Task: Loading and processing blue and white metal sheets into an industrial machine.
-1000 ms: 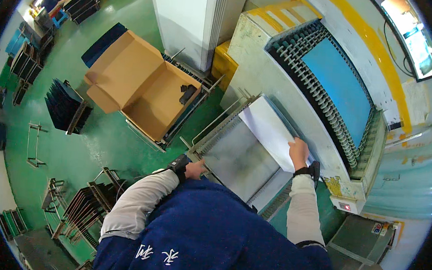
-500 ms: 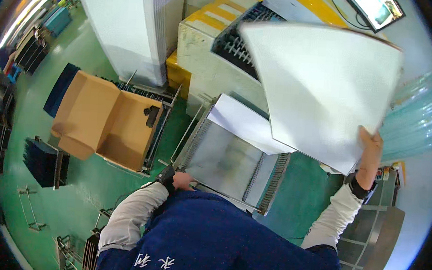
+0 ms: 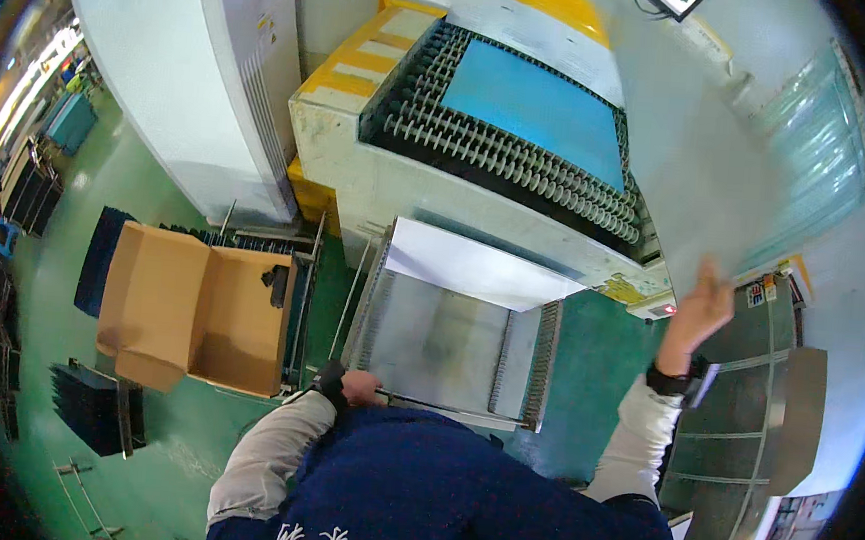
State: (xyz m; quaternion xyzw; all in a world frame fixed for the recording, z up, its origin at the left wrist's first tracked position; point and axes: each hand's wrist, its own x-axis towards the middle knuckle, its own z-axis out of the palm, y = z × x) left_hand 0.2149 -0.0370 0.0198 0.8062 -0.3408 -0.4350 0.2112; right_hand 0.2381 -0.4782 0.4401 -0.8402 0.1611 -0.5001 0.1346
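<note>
My right hand [image 3: 703, 307] is raised at the right, pinching the lower edge of a large, thin, pale sheet [image 3: 697, 138]. The sheet is tilted up and smeared by motion. Low in front of my body, my left hand [image 3: 359, 387] is closed on the near rail of a metal slotted rack [image 3: 545, 378]. Inside this rack a white sheet [image 3: 483, 269] leans along the far side, above a grey flat surface. Beyond the rack stands a machine with rows of disc rollers [image 3: 509, 180]. A blue sheet [image 3: 539, 107] lies flat on those rollers.
An open cardboard box [image 3: 159, 301] with small black pieces inside rests on another rack at the left. A tall white cabinet [image 3: 156, 70] rises behind it. At the right are a metal shelf frame [image 3: 742, 432] and clear plastic wrapping [image 3: 822, 147] against the wall.
The sheet in my right hand has swung right and turned more edge-on, uncovering the rollers and the blue sheet. My view has shifted. My left hand stays at the rack's rail.
</note>
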